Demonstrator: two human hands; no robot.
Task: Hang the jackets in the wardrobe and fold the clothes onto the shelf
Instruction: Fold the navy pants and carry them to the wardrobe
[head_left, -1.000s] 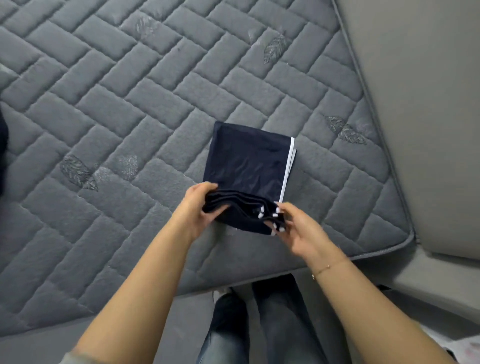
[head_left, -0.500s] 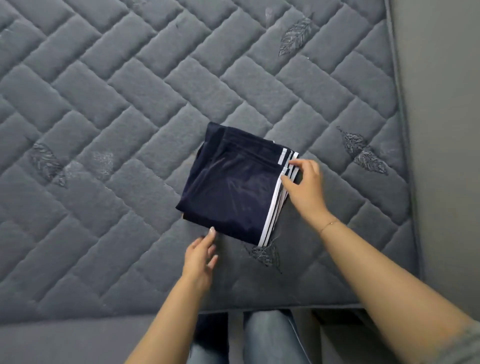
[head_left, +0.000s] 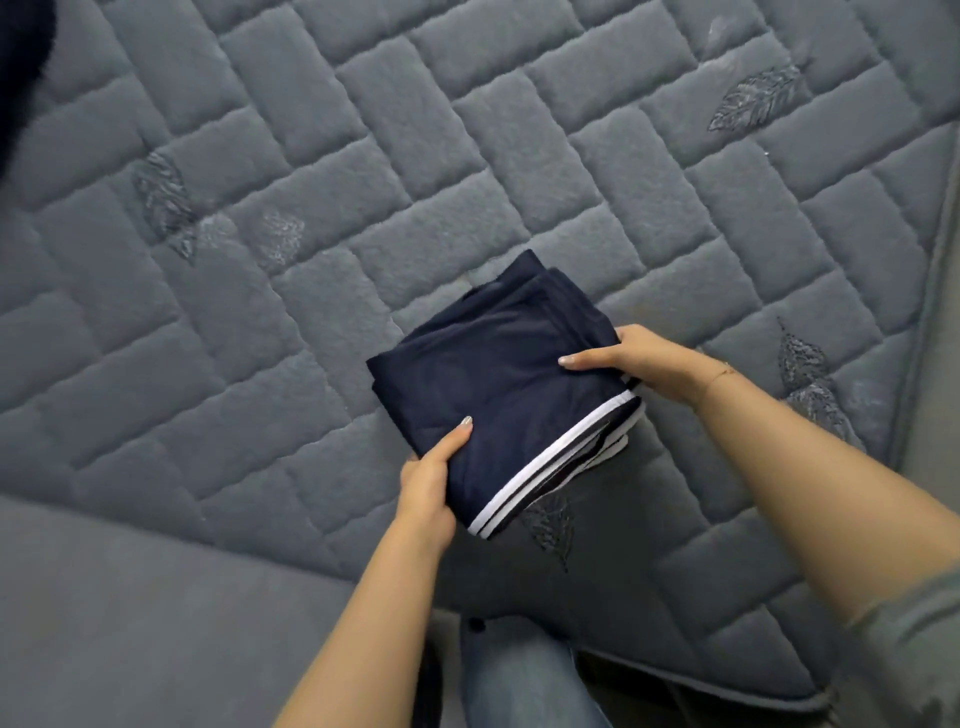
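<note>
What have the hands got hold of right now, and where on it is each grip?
Both hold the folded navy garment: the left hand grips its near-left edge, thumb on top; the right hand grips its right edge above the white stripes.

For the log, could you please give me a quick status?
Left hand and right hand grip folded navy white-striped garment. Over grey quilted mattress. Nothing obstructing.

My forearms are bare. A thin chain bracelet (head_left: 719, 373) circles the wrist behind my right hand (head_left: 639, 361), a grey-green sleeve (head_left: 914, 639) is pushed up that arm, and blue jeans (head_left: 524, 680) show below my left hand (head_left: 428, 486).
</note>
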